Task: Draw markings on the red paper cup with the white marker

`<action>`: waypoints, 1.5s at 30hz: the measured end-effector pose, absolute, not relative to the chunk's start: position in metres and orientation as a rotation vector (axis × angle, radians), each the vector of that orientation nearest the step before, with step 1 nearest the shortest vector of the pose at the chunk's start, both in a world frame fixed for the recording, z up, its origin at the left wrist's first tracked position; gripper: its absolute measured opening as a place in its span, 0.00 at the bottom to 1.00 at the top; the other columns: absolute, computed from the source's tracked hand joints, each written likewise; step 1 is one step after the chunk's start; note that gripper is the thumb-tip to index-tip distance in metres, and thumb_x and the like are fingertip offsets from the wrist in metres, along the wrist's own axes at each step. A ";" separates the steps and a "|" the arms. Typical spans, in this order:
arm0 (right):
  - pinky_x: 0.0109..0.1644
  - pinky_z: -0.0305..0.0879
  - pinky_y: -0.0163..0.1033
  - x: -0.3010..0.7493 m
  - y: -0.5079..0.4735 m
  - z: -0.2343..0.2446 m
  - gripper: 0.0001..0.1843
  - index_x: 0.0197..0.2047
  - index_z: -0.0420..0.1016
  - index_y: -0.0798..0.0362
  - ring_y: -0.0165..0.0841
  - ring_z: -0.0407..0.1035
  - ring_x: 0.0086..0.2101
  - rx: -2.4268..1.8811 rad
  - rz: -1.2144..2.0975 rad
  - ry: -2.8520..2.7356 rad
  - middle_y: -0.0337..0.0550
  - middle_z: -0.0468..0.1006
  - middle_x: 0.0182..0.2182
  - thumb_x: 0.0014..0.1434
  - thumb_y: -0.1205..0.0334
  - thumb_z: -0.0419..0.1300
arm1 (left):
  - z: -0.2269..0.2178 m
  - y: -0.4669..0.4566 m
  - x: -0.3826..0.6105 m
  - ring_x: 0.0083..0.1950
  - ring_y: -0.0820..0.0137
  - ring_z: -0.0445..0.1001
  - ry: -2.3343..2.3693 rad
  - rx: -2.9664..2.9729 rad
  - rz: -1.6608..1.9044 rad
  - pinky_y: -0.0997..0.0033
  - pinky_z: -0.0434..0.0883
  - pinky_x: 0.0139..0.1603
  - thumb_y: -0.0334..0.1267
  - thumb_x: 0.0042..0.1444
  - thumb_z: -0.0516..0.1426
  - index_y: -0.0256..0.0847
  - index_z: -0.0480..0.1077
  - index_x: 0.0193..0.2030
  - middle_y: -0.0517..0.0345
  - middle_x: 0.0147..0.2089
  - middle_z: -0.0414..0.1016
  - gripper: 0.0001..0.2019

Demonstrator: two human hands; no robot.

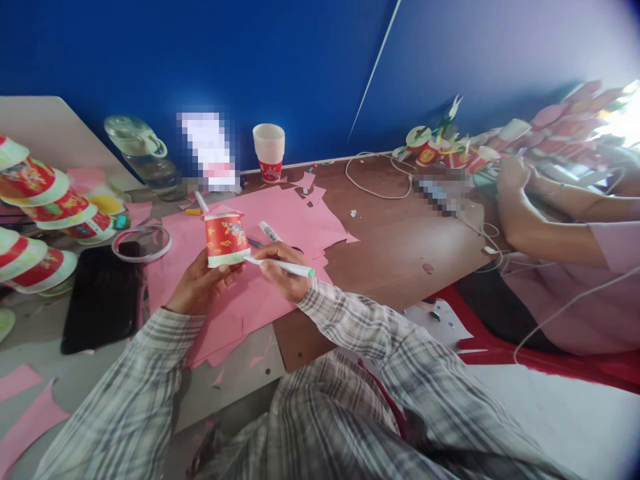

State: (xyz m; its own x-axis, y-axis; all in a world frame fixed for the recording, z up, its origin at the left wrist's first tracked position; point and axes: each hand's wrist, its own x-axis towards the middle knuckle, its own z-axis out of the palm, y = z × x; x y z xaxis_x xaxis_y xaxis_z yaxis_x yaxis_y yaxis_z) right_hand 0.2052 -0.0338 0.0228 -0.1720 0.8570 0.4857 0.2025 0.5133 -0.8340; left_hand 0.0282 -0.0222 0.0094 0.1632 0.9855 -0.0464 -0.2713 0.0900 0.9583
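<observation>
My left hand (200,283) grips a red paper cup (225,239) that is turned upside down, its rim toward me and coloured green. Pink paper sits on the cup's upturned base, and a white stick-like piece (201,201) rises behind it. Between the fingers of my right hand (285,267) is a white marker with a green end (295,269); its tip meets the cup's rim at the right side. Both hands are above a spread of pink paper sheets (300,227). A white marker cap or pen (270,231) lies on the sheets just beyond my right hand.
Stacked red cups (50,203) and a black phone or tablet (103,297) are at left, beside a tape roll (141,244). A water bottle (145,160) and nested paper cups (270,152) stand against the blue partition. At right, a co-worker's arms (530,213) rest near more cups and cables.
</observation>
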 end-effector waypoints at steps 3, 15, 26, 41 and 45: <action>0.33 0.69 0.36 0.204 -0.033 0.022 0.12 0.39 0.70 0.58 0.26 0.66 0.26 -0.934 0.725 -1.660 0.42 0.75 0.30 0.58 0.61 0.50 | 0.011 -0.023 0.028 0.50 0.49 0.67 0.920 1.019 1.156 0.44 0.65 0.42 0.43 0.37 0.61 0.55 0.67 0.41 0.57 0.44 0.72 0.20; 0.35 0.69 0.34 0.203 -0.034 0.021 0.11 0.39 0.71 0.58 0.26 0.67 0.27 -0.925 0.748 -1.667 0.42 0.76 0.30 0.57 0.62 0.52 | 0.011 -0.023 0.029 0.50 0.48 0.66 0.908 1.012 1.172 0.42 0.64 0.43 0.43 0.37 0.61 0.55 0.67 0.42 0.56 0.45 0.72 0.21; 0.36 0.70 0.34 0.205 -0.037 0.025 0.12 0.39 0.70 0.60 0.27 0.70 0.30 -0.903 0.707 -1.733 0.44 0.76 0.32 0.60 0.61 0.50 | 0.009 -0.023 0.029 0.53 0.52 0.64 0.906 0.967 1.155 0.48 0.65 0.45 0.43 0.35 0.62 0.55 0.65 0.46 0.61 0.45 0.72 0.26; 0.35 0.69 0.33 0.203 -0.036 0.023 0.11 0.37 0.71 0.59 0.25 0.69 0.30 -0.892 0.734 -1.726 0.43 0.77 0.31 0.59 0.62 0.51 | 0.012 -0.022 0.031 0.50 0.52 0.66 0.933 0.891 1.180 0.51 0.66 0.44 0.42 0.30 0.64 0.50 0.67 0.43 0.58 0.42 0.73 0.27; 0.37 0.71 0.34 0.205 -0.036 0.024 0.12 0.38 0.71 0.59 0.26 0.71 0.32 -0.879 0.728 -1.707 0.45 0.77 0.33 0.60 0.60 0.50 | 0.013 -0.022 0.031 0.50 0.52 0.66 0.923 0.914 1.172 0.50 0.65 0.45 0.43 0.31 0.64 0.50 0.67 0.42 0.58 0.43 0.72 0.25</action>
State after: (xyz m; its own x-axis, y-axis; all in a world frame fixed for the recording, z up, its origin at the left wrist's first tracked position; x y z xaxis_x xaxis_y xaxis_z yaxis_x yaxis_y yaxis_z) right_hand 0.2046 -0.0358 0.0240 -0.1960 0.8351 0.5140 0.2074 0.5476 -0.8106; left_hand 0.0308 -0.0225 0.0132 0.1434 0.9839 -0.1067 -0.3343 0.1497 0.9305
